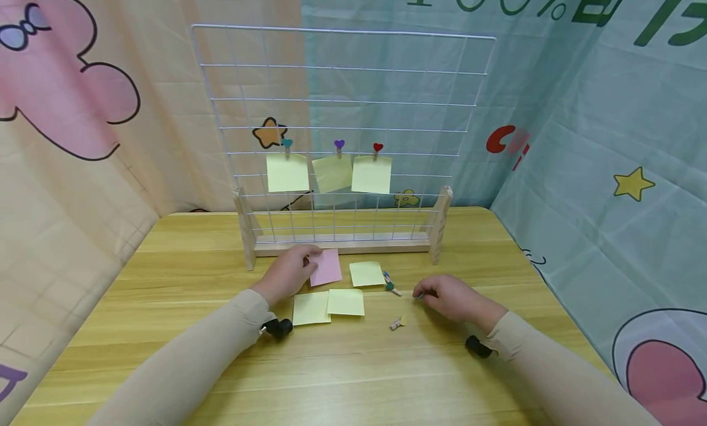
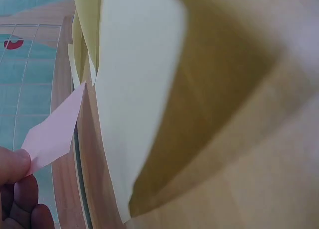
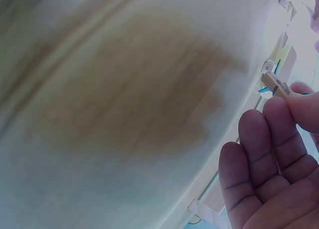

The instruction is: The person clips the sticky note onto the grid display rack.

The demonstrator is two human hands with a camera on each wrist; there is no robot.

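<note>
My left hand point(image 1: 288, 272) pinches a pink sticky note point(image 1: 328, 267) by its left side, just in front of the wire rack. In the left wrist view the thumb and fingers grip one corner of that pink note point(image 2: 56, 130). Over the table's right part, my right hand point(image 1: 450, 296) holds a small wooden clothespin point(image 3: 275, 84) between thumb and forefinger, its other fingers loosely bent in the right wrist view. Between the hands lie a pale yellow note point(image 1: 367, 274) and two overlapping ones, a left note point(image 1: 311, 309) and a right note point(image 1: 347, 302).
A white wire grid rack point(image 1: 342, 100) on wooden feet stands at the back. Three yellow notes hang there under a blue clip point(image 1: 286, 143), a purple heart clip point(image 1: 339, 145) and a red heart clip point(image 1: 378, 148). Loose clothespins point(image 1: 397, 323) lie on the wooden table point(image 1: 342, 371).
</note>
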